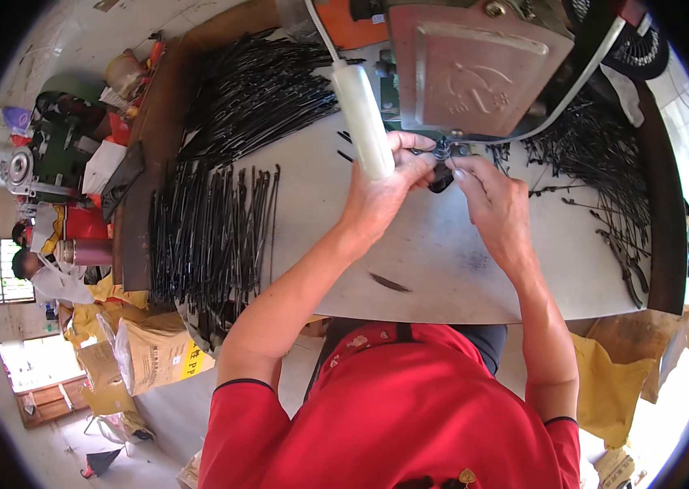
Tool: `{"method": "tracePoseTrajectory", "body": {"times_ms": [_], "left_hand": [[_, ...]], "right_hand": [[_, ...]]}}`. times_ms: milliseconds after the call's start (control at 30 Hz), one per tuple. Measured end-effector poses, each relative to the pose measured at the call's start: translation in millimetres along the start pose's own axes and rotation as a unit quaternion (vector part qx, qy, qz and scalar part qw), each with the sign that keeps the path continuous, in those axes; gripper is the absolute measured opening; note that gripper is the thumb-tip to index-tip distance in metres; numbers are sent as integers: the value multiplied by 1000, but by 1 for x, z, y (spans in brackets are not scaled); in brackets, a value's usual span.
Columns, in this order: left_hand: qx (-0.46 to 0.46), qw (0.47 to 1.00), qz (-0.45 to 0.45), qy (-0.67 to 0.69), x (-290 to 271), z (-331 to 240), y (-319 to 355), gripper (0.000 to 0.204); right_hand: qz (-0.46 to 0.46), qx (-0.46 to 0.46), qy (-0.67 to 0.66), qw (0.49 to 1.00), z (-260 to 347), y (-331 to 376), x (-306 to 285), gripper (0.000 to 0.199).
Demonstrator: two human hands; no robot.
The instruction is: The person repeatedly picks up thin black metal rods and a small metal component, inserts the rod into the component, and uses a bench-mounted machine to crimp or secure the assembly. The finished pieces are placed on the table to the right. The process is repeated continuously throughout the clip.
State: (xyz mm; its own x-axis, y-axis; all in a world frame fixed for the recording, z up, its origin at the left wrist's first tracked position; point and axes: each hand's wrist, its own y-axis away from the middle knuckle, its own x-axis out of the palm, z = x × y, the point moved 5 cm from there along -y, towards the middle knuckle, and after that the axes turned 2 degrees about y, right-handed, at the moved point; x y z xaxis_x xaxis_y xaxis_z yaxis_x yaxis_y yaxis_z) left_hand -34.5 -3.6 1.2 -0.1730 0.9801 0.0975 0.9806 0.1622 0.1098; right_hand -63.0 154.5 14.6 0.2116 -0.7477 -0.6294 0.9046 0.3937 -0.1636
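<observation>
At the machine's working point, both my hands come together just below its reddish cover (pixel 483 69). The fingers of my left hand (pixel 375 205) are closed around a small black part (pixel 440 181). From the other side, my right hand (pixel 493 194) pinches at the same spot with thumb and forefinger. The fingers hide most of the part, so its kind cannot be made out. A white tube-shaped lamp (pixel 363 122) on a flexible neck hangs over my left hand and covers part of it.
Thin black rods with bent ends (pixel 210 236) lie in a row on the left of the metal table (pixel 434 285). More black rods (pixel 259 98) are heaped behind them. A tangled black pile (pixel 597 155) lies right, near dark-handled pliers (pixel 625 265). Raised boards (pixel 666 212) edge the table.
</observation>
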Motion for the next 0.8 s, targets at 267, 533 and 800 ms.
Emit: {"method": "tracePoseTrajectory", "body": {"times_ms": [267, 533, 800], "left_hand": [[-116, 967, 15, 227, 6, 6, 27, 16], [-77, 994, 70, -10, 6, 16, 42, 21], [284, 777, -218, -517, -105, -32, -44, 11]], "right_hand": [[24, 127, -318, 939, -5, 28, 2, 21], [-77, 232, -624, 743, -33, 53, 21, 21], [-40, -160, 114, 980, 34, 75, -20, 53]]}}
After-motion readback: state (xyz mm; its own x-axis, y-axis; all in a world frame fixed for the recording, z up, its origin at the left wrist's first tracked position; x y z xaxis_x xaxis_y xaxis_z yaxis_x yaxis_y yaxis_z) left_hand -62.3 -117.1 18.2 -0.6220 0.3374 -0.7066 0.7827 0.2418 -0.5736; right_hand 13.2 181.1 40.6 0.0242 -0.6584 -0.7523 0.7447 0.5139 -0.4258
